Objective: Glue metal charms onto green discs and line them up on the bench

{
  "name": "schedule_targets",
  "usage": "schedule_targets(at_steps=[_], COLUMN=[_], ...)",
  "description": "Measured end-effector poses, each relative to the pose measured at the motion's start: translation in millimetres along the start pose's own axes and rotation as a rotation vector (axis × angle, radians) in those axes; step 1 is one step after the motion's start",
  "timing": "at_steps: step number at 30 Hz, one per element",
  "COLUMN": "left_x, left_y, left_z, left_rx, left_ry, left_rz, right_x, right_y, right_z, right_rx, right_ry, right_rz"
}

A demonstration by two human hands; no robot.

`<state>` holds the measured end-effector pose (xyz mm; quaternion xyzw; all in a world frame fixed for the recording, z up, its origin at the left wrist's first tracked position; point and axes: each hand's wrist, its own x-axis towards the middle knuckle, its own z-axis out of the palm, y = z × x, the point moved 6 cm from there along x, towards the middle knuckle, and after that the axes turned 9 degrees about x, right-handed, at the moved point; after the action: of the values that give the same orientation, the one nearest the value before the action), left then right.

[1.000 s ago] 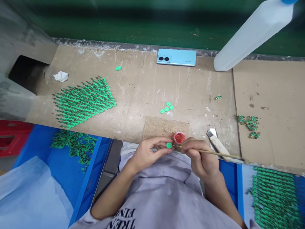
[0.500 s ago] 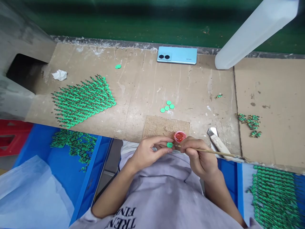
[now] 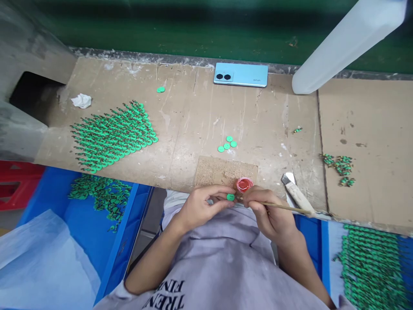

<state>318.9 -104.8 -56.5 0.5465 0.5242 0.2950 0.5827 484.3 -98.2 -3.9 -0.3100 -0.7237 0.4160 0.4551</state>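
Left hand (image 3: pixel 200 206) pinches a small green disc (image 3: pixel 230 197) between thumb and fingertips, held just off the near edge of the cardboard bench top (image 3: pixel 193 125). Right hand (image 3: pixel 271 215) is closed around a thin brush (image 3: pixel 284 207), tip touching or almost on the disc. Small red paint pot (image 3: pixel 244 185) sits just beyond the grip, nearly touching the right fingers.

Progress, judging by layout: a big neat batch of green pieces (image 3: pixel 112 135) lies well left of the grip, looks finished. Three loose discs (image 3: pixel 227 144) just beyond the pot and a small cluster (image 3: pixel 338 165) to the right look pending. More pieces in the blue bins, left (image 3: pixel 103 193) and right (image 3: pixel 371 262). So plenty done, plenty left.

Writing: light blue phone (image 3: pixel 241 75) far beyond the grip has a small logo, too small to read. Shirt (image 3: pixel 226 267) print, upside down, reads partly "TREN" and "FIN".

Scraper (image 3: pixel 298 196) lies just right of the brush hand.
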Motion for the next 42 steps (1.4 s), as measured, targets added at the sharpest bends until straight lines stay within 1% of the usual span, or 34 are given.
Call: schedule_targets(at_steps=[4,6,7,9,13,14,15,20,28,42], left_x=[-1,-1,-1,-1,-1,-1,-1,-1,0,0], left_y=[4,7,7,7,3,2,1,0,3,3], left_z=[1.8,2.8,3.1,3.0,1.2,0.8,0.5,0.0,-1.2,-1.4], left_rx=[0.115,0.162,0.169,0.15,0.088,0.079,0.069,0.023,-0.002,0.02], left_ry=[-0.018,-0.028,-0.033,-0.037,-0.023,-0.02,-0.019,-0.028,-0.025,-0.027], left_rz=[0.078,0.107,0.108,0.09,0.041,0.028,0.013,-0.033,0.022,0.045], right_x=[3,4,3,1,-7,-8,-9,-8,-6,-8], right_y=[-8,-9,-8,-4,6,7,7,6,6,8], right_z=[6,8,8,6,-7,-9,-10,-2,-2,0], right_rx=[-0.175,-0.228,-0.218,-0.132,0.08,0.111,0.134,0.172,0.164,0.109], right_ry=[-0.08,-0.085,-0.074,-0.022,0.188,0.22,0.224,0.115,0.108,0.075], right_rz=[-0.031,-0.055,-0.061,-0.04,0.012,0.012,0.011,0.003,0.008,0.021])
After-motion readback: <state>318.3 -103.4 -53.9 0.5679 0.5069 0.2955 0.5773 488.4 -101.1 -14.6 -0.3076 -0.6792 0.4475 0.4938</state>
